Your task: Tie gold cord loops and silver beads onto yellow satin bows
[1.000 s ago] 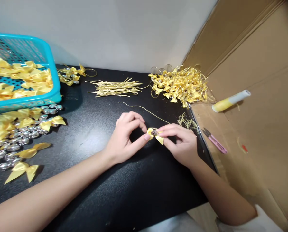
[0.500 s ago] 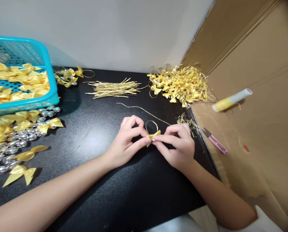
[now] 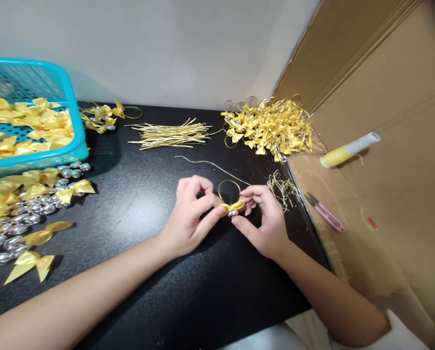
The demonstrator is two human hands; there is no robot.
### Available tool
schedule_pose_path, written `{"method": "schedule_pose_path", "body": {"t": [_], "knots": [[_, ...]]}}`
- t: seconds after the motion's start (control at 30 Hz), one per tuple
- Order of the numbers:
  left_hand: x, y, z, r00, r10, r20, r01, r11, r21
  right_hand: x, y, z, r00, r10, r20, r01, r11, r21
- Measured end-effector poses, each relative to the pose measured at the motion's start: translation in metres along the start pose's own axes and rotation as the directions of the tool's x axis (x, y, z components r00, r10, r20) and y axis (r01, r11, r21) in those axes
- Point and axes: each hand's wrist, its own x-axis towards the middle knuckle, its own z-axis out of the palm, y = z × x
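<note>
Between my hands is a yellow bow (image 3: 233, 206) with a small silver bell-like bead at its centre and a gold cord loop (image 3: 229, 181) standing above it. My left hand (image 3: 195, 214) pinches the bow's left end between thumb and forefinger. At the bow's right end, my right hand (image 3: 263, 218) has its thumb just below the bow and its fingers at the right edge, curled around that side. A long thin gold cord (image 3: 213, 164) lies on the black table behind my hands.
A turquoise basket (image 3: 79, 141) of yellow bows stands left, with silver beads (image 3: 33, 218) and bows before it. Gold cords (image 3: 173, 133) lie at the back. Looped bows (image 3: 275, 126) are heaped back right, near cord scraps (image 3: 283, 188). Pink snips (image 3: 328, 216) and a tube (image 3: 350, 149) lie on cardboard.
The bow has turned so its front and bead show more fully. My right thumb and fingers have spread apart around its right end. My left hand has shifted slightly left.
</note>
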Motion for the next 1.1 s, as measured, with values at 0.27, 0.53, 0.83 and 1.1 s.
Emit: {"method": "schedule_pose_path", "body": {"t": [0.27,0.53,0.83,1.1], "knots": [[-0.001,0.002,0.001,0.994,0.096,-0.058,-0.086,0.984,0.154,0.0,0.002,0.001,0.991,-0.093,0.1,0.095,0.995,-0.014],[-0.002,0.001,-0.003,0.948,0.233,-0.215,-0.176,0.951,0.253,0.002,0.005,0.001,0.995,-0.089,0.044,0.088,0.996,0.021],[-0.004,0.005,0.003,0.966,-0.214,0.148,0.26,0.774,-0.578,0.004,0.018,-0.005,0.905,-0.418,0.076,0.418,0.841,-0.344],[-0.001,0.004,0.007,0.934,-0.326,0.143,0.34,0.694,-0.635,0.007,0.002,-0.006,0.937,-0.343,0.063,0.346,0.888,-0.304]]}}
